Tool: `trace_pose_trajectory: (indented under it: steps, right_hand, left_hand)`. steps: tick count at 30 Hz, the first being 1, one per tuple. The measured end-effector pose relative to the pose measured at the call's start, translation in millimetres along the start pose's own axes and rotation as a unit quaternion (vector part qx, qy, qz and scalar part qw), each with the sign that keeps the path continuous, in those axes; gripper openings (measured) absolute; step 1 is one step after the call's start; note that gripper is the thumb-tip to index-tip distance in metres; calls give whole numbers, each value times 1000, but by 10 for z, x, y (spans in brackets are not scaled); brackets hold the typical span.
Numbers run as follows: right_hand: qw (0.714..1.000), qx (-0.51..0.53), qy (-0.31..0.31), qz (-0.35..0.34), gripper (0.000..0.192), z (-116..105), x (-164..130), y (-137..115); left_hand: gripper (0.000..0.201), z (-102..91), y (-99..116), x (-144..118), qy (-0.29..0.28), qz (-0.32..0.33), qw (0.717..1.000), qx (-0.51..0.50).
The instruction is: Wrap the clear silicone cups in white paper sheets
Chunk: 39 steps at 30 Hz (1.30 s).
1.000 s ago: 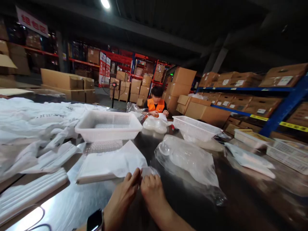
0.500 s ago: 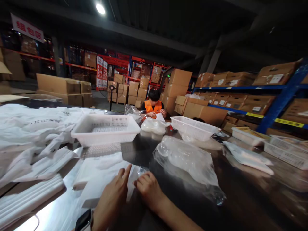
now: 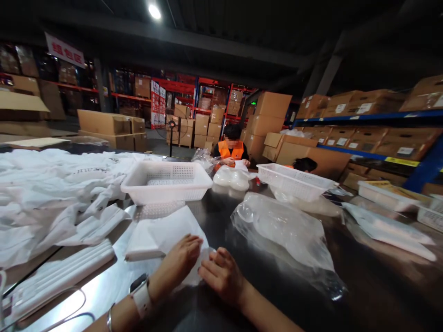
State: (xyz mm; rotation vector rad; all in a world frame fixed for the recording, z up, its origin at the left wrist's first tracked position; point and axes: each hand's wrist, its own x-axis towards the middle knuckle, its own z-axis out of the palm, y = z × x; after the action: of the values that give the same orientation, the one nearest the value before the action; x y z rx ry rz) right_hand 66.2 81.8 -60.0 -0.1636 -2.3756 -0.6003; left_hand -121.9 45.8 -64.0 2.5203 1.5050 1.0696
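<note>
A thin white bag (image 3: 185, 226), partly see-through near my fingers, lies slanted over a stack of flat white packets (image 3: 143, 244). My left hand (image 3: 182, 260), with a watch at the wrist, is closed on the bag's near part, fingers bent and pressed together. Against the bag's right edge, my right hand (image 3: 223, 275) has its fingers curled, pinching the film. My palms and fingers hide the exact grip points. To the right, apart from my hands, lies a large clear plastic bag (image 3: 284, 230) with pale rounded contents.
White perforated baskets (image 3: 166, 193) stand beyond my hands. A heap of white bags (image 3: 58, 184) covers the left, behind a white power strip (image 3: 65, 276) with cables. Across the table sits a person in an orange vest (image 3: 231, 150). Flat packets (image 3: 387, 228) lie at right.
The view has turned left, shifting everything right. My left hand's outstretched fingers have folded down onto the white bag. My right hand stays at its edge.
</note>
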Motion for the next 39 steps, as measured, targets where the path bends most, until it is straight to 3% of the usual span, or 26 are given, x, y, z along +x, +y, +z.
trace_pose_trajectory:
  steps: [3, 5, 10, 13, 18, 21, 26, 30, 35, 39]
  right_hand:
    - [998, 13, 33, -42, 27, -61, 53, -29]
    - [998, -12, 50, -25, 31, -76, 70, -44]
    - [987, -112, 90, 74, 36, -75, 77, -69]
    - [979, -140, 105, 102, 35, -55, 75, -92]
    - [986, -124, 107, -5, 40, 121, 43, -147]
    - [986, -99, 131, -23, 40, 250, 27, -165]
    - [989, -76, 124, -14, 39, 358, 11, -197]
    - [988, -91, 124, -21, 39, 383, -20, -186]
    - [983, -137, 122, 18, 39, 273, -21, -166]
    - [980, -170, 75, 76, 32, 143, 1, -206]
  left_hand:
    - [37, 23, -10, -36, -21, 18, 996, -90]
    - [37, 30, 0, -48, -6, 16, 994, -108]
    - [21, 39, 14, -11, 67, 20, 997, -21]
    - [17, 56, 44, 11, 73, -4, 997, -6]
    - [17, 165, 98, 19, 4, -24, 999, -30]
    - [18, 204, 67, 31, -5, -37, 999, -35]
    - [19, 137, 27, 51, 45, -5, 995, -85]
    - [19, 55, 117, 56, 28, 21, 994, -105]
    - [15, 9, 220, 55, 25, 31, 994, -103]
    - [20, 54, 128, 32, 77, -7, 994, -73]
